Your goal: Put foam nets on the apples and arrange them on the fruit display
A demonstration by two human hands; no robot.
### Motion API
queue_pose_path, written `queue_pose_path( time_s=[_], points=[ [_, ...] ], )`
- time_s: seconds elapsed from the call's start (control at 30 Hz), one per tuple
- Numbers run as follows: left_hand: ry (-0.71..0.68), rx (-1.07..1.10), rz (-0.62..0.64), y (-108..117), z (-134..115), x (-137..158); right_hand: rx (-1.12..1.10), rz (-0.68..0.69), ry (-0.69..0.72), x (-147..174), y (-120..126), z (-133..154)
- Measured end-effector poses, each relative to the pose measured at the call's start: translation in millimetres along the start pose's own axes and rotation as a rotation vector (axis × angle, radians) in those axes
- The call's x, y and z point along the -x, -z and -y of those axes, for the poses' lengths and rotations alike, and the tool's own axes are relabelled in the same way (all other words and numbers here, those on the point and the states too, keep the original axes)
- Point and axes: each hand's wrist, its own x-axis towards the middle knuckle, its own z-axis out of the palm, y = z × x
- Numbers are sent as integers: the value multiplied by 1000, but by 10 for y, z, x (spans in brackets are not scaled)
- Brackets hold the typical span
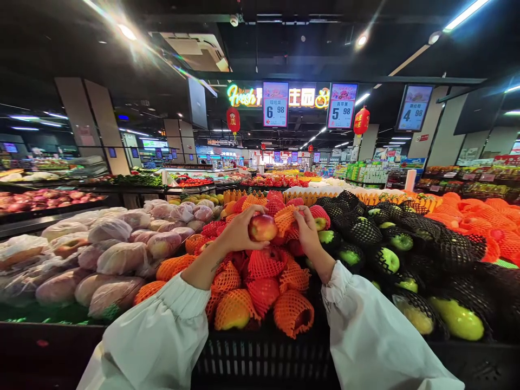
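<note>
My left hand is closed around a bare red and yellow apple, its thumb below and fingers above. Just to the right, my right hand pinches an orange foam net sleeve between thumb and fingertips. The sleeve sits beside the apple, separate from it; whether anything is inside it I cannot tell. Below both hands lies a heap of apples in red foam nets and orange foam nets. One netted apple at the front shows its yellow and red skin.
Bagged pale pink fruit is piled on the left. Green apples in black nets fill the right side. A black slatted crate forms the front edge. Price screens and red lanterns hang overhead.
</note>
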Motion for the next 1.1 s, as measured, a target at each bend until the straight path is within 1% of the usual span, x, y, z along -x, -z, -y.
queue_pose_path(
  time_s=[0.1,0.2,0.27,0.3,0.37,0.4,0.53,0.6,0.67,0.73,0.8,0.9,1.0,1.1],
  points=[
    [50,296,-33,-21,38,3,32,9,6,10,-12,-20],
    [172,619,-52,-56,130,19,62,19,2,9,-12,-22],
    [269,749,-71,-71,191,41,35,51,-2,4,-10,-12],
    [308,771,-80,-74,214,52,12,69,5,4,-10,-3],
    [346,742,-71,-73,243,68,-32,105,13,12,-17,23],
    [341,701,-49,-69,250,71,-53,117,11,24,-24,39],
    [242,546,65,-50,247,53,-142,155,-47,109,-73,97],
    [208,532,82,-41,248,42,-155,205,-60,143,-97,109],
    [190,529,58,-31,258,37,-154,224,-65,150,-109,111],
    [181,510,23,-18,272,36,-207,189,-93,133,-109,114],
    [178,478,12,-5,277,36,-315,136,-145,107,-103,126],
    [178,436,52,8,255,33,-445,77,-202,89,-103,157],
    [166,395,86,9,211,31,-478,60,-210,99,-121,175],
    [162,379,92,2,188,29,-492,24,-211,99,-132,172]
  ],
)
